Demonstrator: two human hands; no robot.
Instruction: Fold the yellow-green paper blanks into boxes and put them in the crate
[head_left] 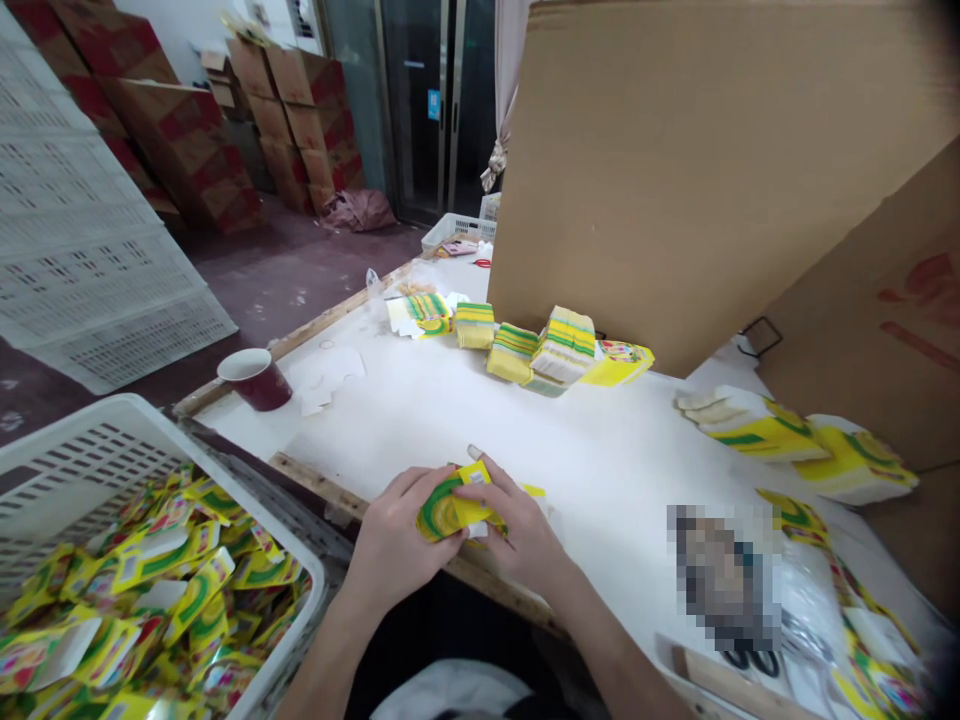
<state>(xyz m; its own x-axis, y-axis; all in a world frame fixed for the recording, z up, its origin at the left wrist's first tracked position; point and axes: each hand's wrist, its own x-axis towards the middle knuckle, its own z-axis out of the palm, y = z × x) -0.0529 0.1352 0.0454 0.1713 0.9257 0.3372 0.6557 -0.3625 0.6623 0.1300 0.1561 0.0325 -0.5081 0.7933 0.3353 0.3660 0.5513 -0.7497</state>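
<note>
Both my hands grip one small yellow-and-green printed carton [456, 508] just above the near edge of the white table [465, 410]. My left hand [396, 535] wraps its left side with the fingers curled under it. My right hand [517, 528] pinches its right side, thumb on top. At my left a white plastic basket [195, 440] holds several cartons of the same print. Stacks of flat yellow-green carton blanks [551, 350] lie farther back in the middle of the table.
A dark red cup [255, 378] stands at the table's left edge. More carton blanks [795, 435] lie at the right, beside large brown cardboard sheets [675, 160]. White crates [82, 240] and stacked boxes [187, 140] stand on the floor at the left.
</note>
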